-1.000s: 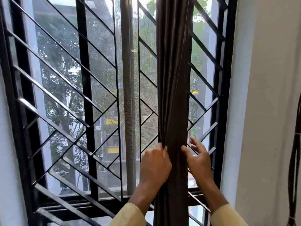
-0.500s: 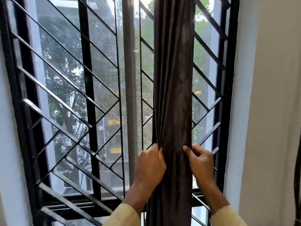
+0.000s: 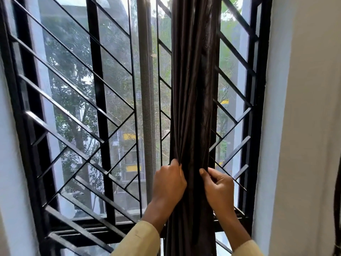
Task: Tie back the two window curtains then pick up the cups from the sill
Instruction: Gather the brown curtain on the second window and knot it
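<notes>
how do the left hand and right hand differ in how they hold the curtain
The left hand wraps the left edge of the curtain with its back to the camera, fingers hidden in the folds. The right hand is at the right edge, thumb pressed on the front and curled fingers in plain view. The left hand sits slightly higher than the right hand. Both grip the same gathered curtain at about the same level, from pale yellow sleeves.

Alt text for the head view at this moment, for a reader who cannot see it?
Both hands gather a dark brown curtain into a bunch, left hand and right hand gripping opposite sides. Behind it is a black window grille with trees beyond; no cups are visible.
</notes>
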